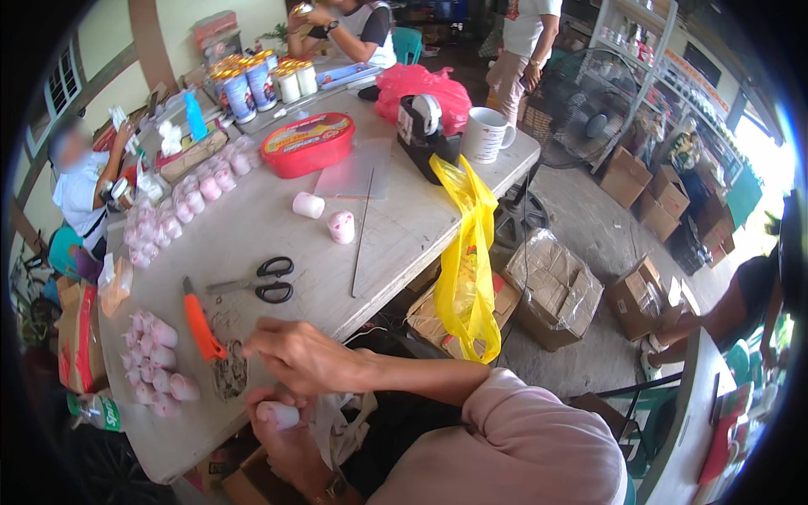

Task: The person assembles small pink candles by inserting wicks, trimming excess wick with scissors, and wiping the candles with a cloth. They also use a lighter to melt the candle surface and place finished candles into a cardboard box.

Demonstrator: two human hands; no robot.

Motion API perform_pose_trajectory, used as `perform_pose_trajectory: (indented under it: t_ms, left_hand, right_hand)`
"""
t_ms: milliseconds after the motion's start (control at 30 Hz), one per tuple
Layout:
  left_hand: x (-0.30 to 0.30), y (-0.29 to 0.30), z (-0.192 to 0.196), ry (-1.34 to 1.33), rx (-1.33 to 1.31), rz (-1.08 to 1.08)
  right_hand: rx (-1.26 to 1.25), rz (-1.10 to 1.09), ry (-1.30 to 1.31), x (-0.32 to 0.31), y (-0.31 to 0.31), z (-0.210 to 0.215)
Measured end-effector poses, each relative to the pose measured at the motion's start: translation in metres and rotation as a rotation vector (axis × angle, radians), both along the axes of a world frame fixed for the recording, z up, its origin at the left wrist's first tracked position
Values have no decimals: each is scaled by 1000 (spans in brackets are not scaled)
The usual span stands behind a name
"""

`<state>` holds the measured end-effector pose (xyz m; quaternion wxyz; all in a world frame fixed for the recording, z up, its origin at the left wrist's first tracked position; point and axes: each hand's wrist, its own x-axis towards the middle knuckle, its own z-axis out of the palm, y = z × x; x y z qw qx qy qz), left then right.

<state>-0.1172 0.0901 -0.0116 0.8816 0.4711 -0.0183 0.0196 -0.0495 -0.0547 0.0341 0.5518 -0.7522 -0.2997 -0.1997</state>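
Near the table's front edge my left hand (286, 438) is wrapped round a small white and pink cup (279, 414). My right hand (307, 358) is just above it, fingers curled in a pinch; whatever they grip, if anything, does not show. An orange utility knife (202, 324) and black-handled scissors (261, 280) lie beyond my hands. To the left stands a cluster of similar plastic-wrapped cups (156, 362). Two more, one a lying cup (308, 204) and one an upright cup (341, 227), sit beside a thin dark rod (364, 240).
A red oval tub (308, 145), tape dispenser (423, 130) and white mug (486, 136) stand farther back. From the table edge hangs a yellow plastic bag (467, 261). Rows of wrapped cups (189, 198) line the left. Cardboard boxes (553, 286) occupy the floor. Other people are around the table.
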Motion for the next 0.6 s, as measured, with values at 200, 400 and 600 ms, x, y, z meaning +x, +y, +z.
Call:
perform_pose_trajectory:
  t_ms: [200, 400, 600]
  left_hand:
    - [-6, -16, -12, -313, 612, 221]
    - [-10, -20, 4, -26, 66, -48]
    - [-11, -15, 9, 48, 127, 8]
  right_hand:
    - [58, 181, 74, -48, -11, 0]
    - [21, 136, 102, -55, -22, 4]
    - [-109, 125, 92, -55, -27, -7]
